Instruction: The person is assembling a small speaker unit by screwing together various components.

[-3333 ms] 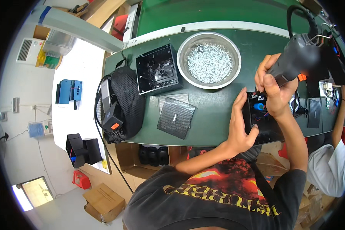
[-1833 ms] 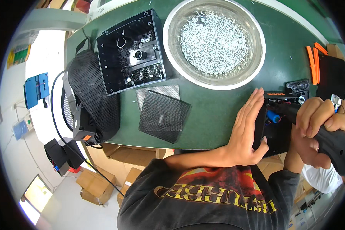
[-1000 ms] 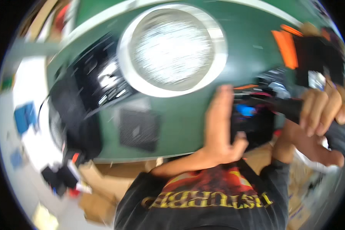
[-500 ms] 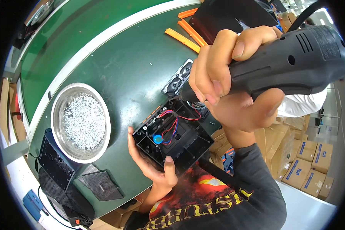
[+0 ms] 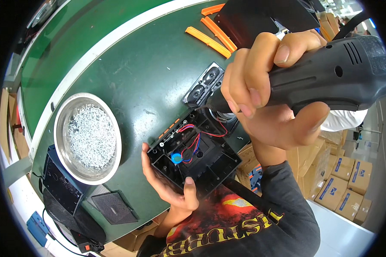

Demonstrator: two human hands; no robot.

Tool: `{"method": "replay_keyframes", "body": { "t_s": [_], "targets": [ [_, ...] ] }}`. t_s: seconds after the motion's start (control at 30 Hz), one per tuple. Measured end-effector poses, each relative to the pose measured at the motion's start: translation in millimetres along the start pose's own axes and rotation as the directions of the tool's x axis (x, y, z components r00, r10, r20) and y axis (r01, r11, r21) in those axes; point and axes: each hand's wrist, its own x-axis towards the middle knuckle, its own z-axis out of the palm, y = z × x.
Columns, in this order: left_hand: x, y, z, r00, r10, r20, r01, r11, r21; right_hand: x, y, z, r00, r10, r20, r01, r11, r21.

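Note:
My left hand grips the near left side of an open black plastic housing, its thumb over the near edge. Red and blue wires and a round blue part show inside it. My right hand is wrapped round a black electric screwdriver, held tilted above the housing. The tool's nose points down toward the housing's far corner; whether its tip touches a screw cannot be made out. Just behind stands a grey-and-black panel with two round drivers. Partly hidden by my right hand is a round speaker.
A metal bowl full of small silvery screws stands left on the green table. Near it lie a black casing and mesh grilles. Orange strips and a black panel lie at the back; cardboard boxes stand right.
My right hand and the screwdriver have shifted a little to the right in the picture. My left hand keeps its hold on the housing, which has hardly moved.

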Motion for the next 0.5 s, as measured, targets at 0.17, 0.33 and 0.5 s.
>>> {"method": "replay_keyframes", "body": {
  "t_s": [0.17, 0.33, 0.5],
  "targets": [
    [-1.4, -1.2, 0.8, 1.0, -0.002, -0.007, 0.002, 1.0, -0.008, -1.0, -1.1, -4.1, 1.0, 0.002, 0.015, -0.002, 1.0, -0.001],
    [3.2, 4.3, 1.5, 1.0, -0.022, -0.005, 0.022, 1.0, -0.018, -4.4, -2.3, -10.5, 0.999, 0.003, 0.036, -0.003, 1.0, -0.002],
    [1.9, 3.0, 6.3, 1.0, -0.023, -0.008, 0.023, 0.998, -0.059, -8.8, -1.9, -22.2, 0.998, -0.007, 0.068, 0.007, 1.0, 0.011]
  ]
}}
